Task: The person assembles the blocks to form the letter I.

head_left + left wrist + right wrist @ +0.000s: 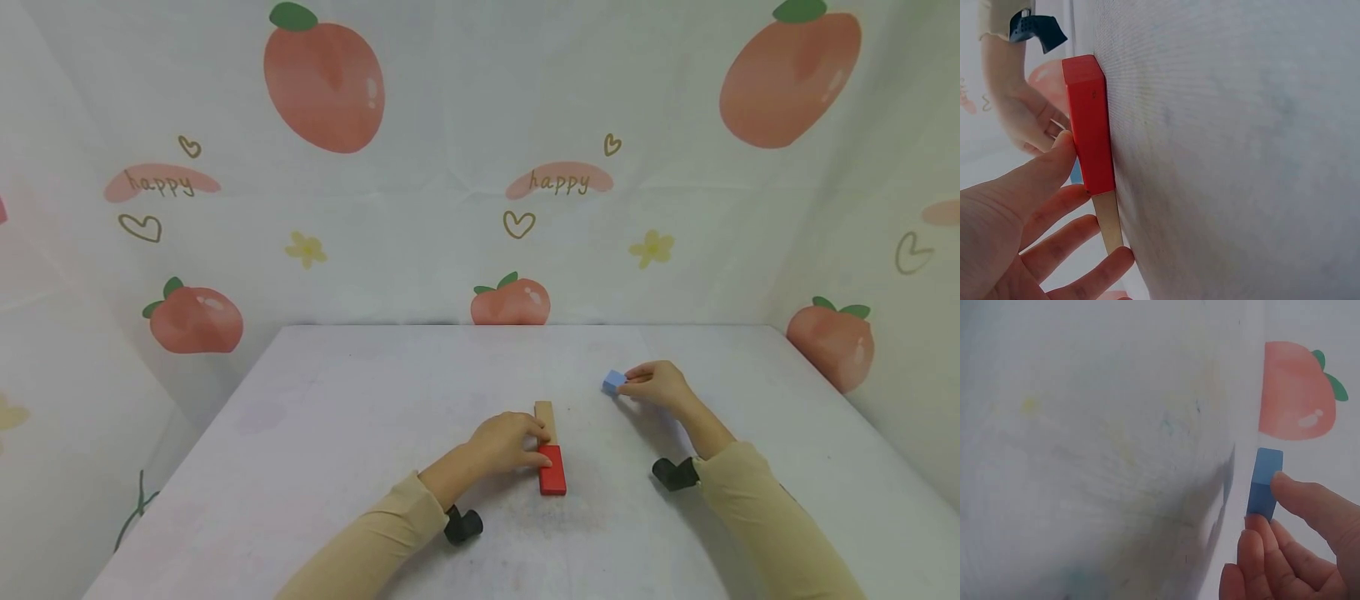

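A red block (552, 471) lies on the tabletop (315, 433), a little to the right of its middle, long side running toward the far edge. A wooden block (544, 414) lies end to end with it, on the far-edge side. The left hand (502, 442) reaches in from the left edge's side: its thumb rests on the red block and its spread fingers touch along the blocks, apart from one another.

Nearer the far edge and toward the right edge, the right hand (660, 387) pinches a small blue block (1265, 481) between thumb and fingertips; whether the block touches the tabletop cannot be told. Both arms wear beige sleeves (765, 508) and black wrist cameras (462, 527). Behind the far edge hangs a white cloth (427, 167) printed with peaches, hearts, yellow flowers and "happy".
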A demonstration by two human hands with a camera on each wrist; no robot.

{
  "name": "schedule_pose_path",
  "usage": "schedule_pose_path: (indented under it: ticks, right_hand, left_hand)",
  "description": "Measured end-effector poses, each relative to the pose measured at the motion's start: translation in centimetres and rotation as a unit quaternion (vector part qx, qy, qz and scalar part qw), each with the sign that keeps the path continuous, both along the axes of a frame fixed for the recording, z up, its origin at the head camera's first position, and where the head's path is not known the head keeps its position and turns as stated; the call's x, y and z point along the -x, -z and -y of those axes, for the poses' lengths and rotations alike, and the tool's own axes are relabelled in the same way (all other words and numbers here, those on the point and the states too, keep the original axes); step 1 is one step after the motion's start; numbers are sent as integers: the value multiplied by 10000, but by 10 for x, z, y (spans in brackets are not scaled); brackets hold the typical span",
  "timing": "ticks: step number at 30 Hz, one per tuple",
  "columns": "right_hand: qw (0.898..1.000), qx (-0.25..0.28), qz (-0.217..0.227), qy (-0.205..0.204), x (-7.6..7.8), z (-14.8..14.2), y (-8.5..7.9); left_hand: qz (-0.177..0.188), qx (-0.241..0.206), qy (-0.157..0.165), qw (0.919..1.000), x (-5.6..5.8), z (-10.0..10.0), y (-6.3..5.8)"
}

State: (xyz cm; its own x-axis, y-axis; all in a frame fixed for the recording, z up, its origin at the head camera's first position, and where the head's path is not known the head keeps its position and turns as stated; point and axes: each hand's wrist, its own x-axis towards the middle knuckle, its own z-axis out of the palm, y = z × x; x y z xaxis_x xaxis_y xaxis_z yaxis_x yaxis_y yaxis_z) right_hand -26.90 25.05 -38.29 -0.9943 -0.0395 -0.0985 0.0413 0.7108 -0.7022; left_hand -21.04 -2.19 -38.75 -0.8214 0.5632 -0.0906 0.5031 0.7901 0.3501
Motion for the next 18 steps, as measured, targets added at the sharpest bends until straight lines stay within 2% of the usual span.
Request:
schedule_pose_path:
  ticks: [18]
  right_hand:
    - [9995, 56, -175, -264, -4, 16, -6]
  left_hand:
    - [35, -3, -42, 10000, -1, 0, -2]
